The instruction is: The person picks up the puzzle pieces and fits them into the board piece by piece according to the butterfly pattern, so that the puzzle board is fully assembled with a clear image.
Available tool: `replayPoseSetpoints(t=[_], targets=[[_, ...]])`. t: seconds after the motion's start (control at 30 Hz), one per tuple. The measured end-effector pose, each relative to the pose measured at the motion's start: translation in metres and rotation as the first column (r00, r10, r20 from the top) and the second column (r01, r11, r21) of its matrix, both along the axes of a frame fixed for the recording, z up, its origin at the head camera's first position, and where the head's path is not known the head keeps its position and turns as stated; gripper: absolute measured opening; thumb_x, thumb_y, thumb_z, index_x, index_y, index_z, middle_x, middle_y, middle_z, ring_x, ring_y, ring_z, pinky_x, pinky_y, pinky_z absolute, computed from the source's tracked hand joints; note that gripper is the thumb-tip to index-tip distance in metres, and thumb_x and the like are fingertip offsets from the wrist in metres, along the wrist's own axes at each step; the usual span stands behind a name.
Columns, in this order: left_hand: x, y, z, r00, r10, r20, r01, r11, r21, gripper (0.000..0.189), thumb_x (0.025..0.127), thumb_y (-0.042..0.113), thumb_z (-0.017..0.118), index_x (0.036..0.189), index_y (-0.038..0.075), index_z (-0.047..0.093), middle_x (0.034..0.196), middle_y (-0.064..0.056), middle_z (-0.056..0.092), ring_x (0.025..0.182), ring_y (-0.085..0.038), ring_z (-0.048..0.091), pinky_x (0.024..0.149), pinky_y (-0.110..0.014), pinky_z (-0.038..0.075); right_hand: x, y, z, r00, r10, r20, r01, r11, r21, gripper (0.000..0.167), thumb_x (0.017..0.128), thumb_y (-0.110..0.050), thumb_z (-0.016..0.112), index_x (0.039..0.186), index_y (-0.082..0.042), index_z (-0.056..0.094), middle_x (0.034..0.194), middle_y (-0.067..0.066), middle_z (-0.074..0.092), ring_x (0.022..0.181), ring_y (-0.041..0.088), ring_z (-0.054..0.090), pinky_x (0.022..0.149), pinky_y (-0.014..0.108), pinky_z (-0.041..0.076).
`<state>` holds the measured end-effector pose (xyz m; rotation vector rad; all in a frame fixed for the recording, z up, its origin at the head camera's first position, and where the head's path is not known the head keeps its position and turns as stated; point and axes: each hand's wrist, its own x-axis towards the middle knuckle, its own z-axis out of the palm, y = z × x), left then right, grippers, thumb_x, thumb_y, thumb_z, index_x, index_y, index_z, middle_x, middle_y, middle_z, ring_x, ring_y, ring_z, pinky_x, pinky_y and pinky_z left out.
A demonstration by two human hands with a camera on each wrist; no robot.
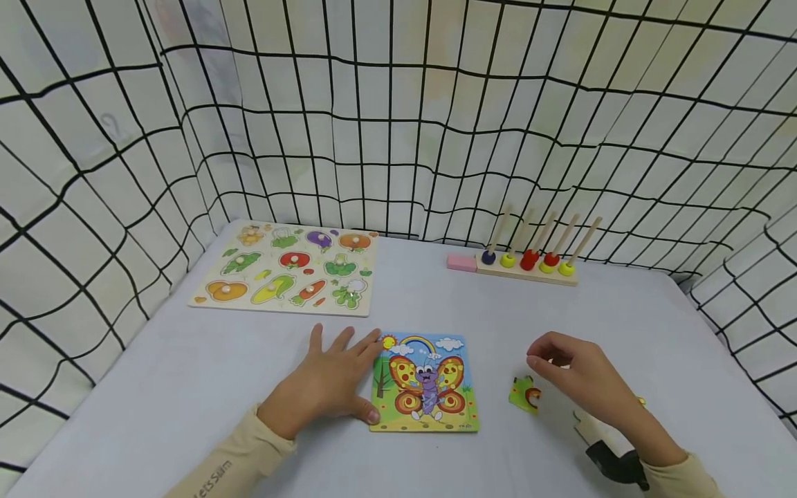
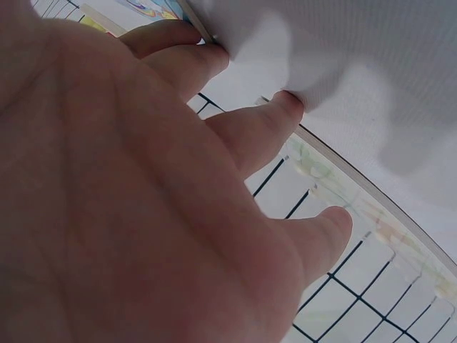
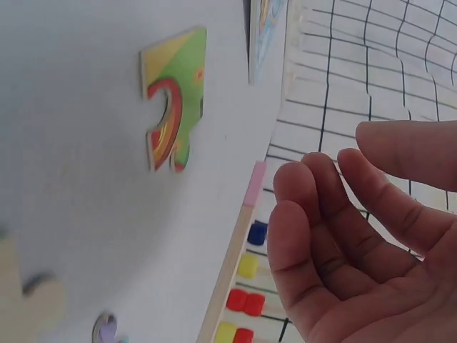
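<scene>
A square butterfly picture puzzle [image 1: 426, 384] lies on the white table in front of me. My left hand [image 1: 326, 380] is spread flat along its left side, thumb and index fingertip at the edge. In the left wrist view the fingers [image 2: 264, 132] are apart and hold nothing. To the right of the puzzle rests a loose green puzzle piece [image 1: 523, 395] with a red and orange curve, also plain in the right wrist view [image 3: 175, 100]. Just above and right of that piece hovers my right hand [image 1: 579, 373], its fingers loosely bent, with nothing between thumb and fingers.
At the back left lies a vegetable peg board [image 1: 283, 270]. A wooden bead counter [image 1: 529, 273] with upright rods and a pink end stands at the back right. Near the right forearm are a plain tan piece [image 3: 11, 293] and a purple-marked piece [image 3: 106, 330]. Black netting surrounds the table.
</scene>
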<state>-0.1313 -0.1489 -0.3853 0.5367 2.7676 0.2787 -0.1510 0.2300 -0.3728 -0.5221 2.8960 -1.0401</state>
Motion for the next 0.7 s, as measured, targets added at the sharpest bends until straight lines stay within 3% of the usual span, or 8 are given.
replayPoseSetpoints(t=[0.3, 0.6, 0.7], targets=[[0.0, 0.0, 0.001, 1.0, 0.001, 0.014, -0.001, 1.0, 0.003, 0.11, 0.075, 0.055, 0.094, 0.163, 0.01, 0.045, 0.174, -0.008, 0.032, 0.157, -0.048, 0.025, 0.117, -0.082, 0.0, 0.003, 0.028, 0.0, 0.999, -0.042, 0.007, 0.042, 0.998, 0.049, 0.014, 0.1, -0.008, 0.077, 0.113, -0.006, 0.074, 0.105, 0.001, 0.073, 0.091, 0.02, 0.063, 0.066, 0.026, 0.057], [0.0, 0.001, 0.001, 1.0, 0.002, 0.019, -0.002, 1.0, 0.003, 0.11, 0.075, 0.054, 0.094, 0.163, 0.011, 0.045, 0.174, -0.008, 0.033, 0.157, -0.048, 0.025, 0.118, -0.082, 0.0, -0.001, 0.065, -0.004, 0.997, 0.047, -0.066, -0.036, 0.987, 0.154, 0.033, 0.096, -0.01, 0.082, 0.127, -0.008, 0.071, 0.129, 0.006, 0.071, 0.116, 0.024, 0.063, 0.086, 0.027, 0.057], [0.0, 0.001, 0.001, 1.0, 0.003, 0.02, -0.003, 1.0, 0.004, 0.109, 0.075, 0.054, 0.094, 0.163, 0.011, 0.045, 0.174, -0.008, 0.033, 0.158, -0.048, 0.025, 0.118, -0.082, 0.0, -0.002, 0.076, -0.007, 0.996, 0.077, -0.055, -0.066, 0.981, 0.181, 0.037, 0.093, -0.008, 0.084, 0.128, -0.01, 0.069, 0.137, 0.014, 0.066, 0.124, 0.032, 0.06, 0.088, 0.038, 0.058]])
